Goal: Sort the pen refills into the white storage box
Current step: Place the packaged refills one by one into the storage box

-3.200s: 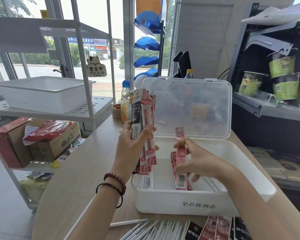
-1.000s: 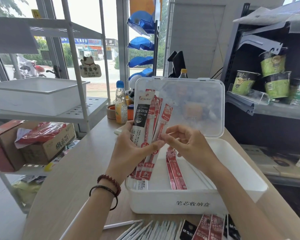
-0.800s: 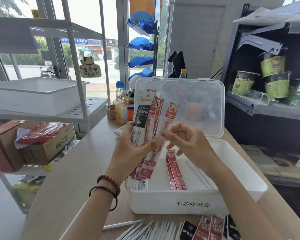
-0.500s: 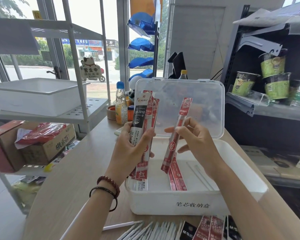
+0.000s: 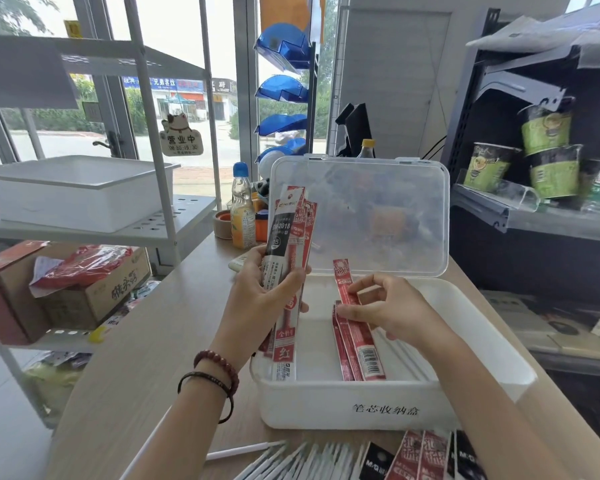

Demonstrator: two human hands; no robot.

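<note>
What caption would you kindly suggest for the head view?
Right hand pinches a red refill packet inside the white storage box; left hand grips a bunch of packets.

I logged: left hand [image 5: 257, 301] gripping upright refill packets [image 5: 289, 230]; right hand [image 5: 394, 308] pinching one red refill packet [image 5: 342, 276] in white storage box [image 5: 309, 407].

- Bottle [image 5: 242, 216], blue-capped, upright on table [image 5: 146, 341].
- Tape roll [image 5: 222, 224] just left of bottle.
- White tub [image 5: 77, 192] well left of bottle.
- Cardboard box [image 5: 94, 296] below-left of bottle.
- Green cups [image 5: 548, 154] far right of bottle.
</note>
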